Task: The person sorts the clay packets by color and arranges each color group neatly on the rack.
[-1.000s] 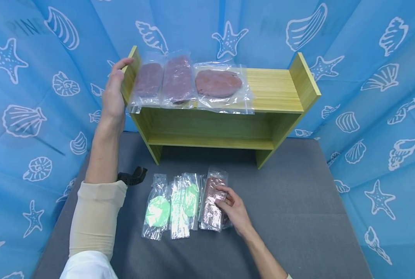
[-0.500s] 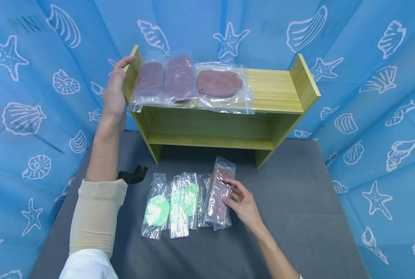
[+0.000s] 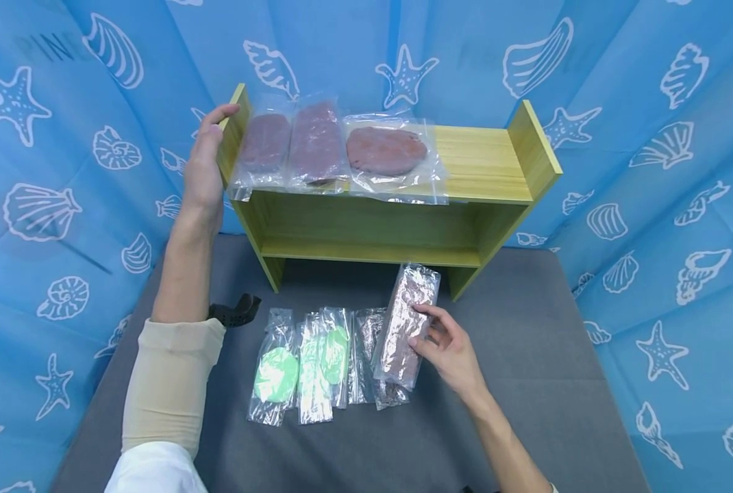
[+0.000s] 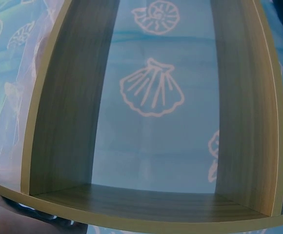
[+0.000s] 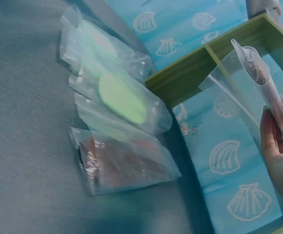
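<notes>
R hand [image 3: 449, 349] pinches clear bag w/ brown slab [image 3: 403, 329], thumb vs fingers, held up in front of wooden shelf [image 3: 480, 164]. L hand [image 3: 203, 171] on shelf's L panel [image 3: 233, 137]; can't tell if it grips. Green-filled bags [image 3: 277, 375] & brown-filled bag [image 3: 369, 327] lie in front of shelf; 3 reddish-brown bags [image 3: 388, 148] on its top.

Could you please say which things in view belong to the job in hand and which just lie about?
Seemingly the job:
brown bag, held by the right hand
wooden shelf, touched by the left hand
reddish bags on its top
green bags on the grey surface

Seemingly incidental:
blue curtain
black piece, possibly worn
</notes>
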Action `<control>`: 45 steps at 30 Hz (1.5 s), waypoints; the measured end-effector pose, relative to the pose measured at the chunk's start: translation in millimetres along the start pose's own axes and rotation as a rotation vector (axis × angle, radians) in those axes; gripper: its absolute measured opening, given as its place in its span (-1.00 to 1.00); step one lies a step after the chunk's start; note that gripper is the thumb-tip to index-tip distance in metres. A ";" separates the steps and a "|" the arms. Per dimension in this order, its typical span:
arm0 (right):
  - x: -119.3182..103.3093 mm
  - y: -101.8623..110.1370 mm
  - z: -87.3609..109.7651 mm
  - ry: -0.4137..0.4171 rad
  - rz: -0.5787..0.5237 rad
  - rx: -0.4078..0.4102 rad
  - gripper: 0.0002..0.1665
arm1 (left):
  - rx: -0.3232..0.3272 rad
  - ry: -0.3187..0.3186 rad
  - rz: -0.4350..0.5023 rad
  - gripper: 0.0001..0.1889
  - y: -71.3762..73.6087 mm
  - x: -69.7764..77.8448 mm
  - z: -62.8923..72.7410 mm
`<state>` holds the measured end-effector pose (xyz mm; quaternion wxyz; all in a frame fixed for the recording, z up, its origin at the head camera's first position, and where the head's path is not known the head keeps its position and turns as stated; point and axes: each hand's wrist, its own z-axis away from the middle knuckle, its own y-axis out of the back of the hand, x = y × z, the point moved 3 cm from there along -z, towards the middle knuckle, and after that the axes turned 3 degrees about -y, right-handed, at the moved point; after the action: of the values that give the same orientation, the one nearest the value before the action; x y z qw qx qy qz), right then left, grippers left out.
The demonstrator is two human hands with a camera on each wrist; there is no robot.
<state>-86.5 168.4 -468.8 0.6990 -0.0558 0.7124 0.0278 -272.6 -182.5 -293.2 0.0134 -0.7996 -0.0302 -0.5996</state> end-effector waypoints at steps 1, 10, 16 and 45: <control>-2.4 1.4 0.0 0.002 0.000 0.003 -0.34 | 0.000 -0.001 0.000 -0.53 0.0 0.2 0.2; -24.2 9.2 2.0 0.072 0.009 0.025 -0.38 | -0.004 0.009 -0.007 -0.52 -1.7 0.4 -0.8; -40.4 16.4 3.2 0.125 0.006 -0.017 -0.40 | -0.009 0.013 -0.018 -0.51 -1.0 -0.4 -0.1; -152.0 59.7 12.4 0.264 0.107 -0.089 -0.31 | 0.011 0.007 -0.014 -0.52 0.5 -1.2 -0.9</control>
<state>-78.8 235.3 -319.4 0.5937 -0.0520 0.7981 0.0892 -273.8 -183.0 -294.0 0.0138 -0.7971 -0.0389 -0.6025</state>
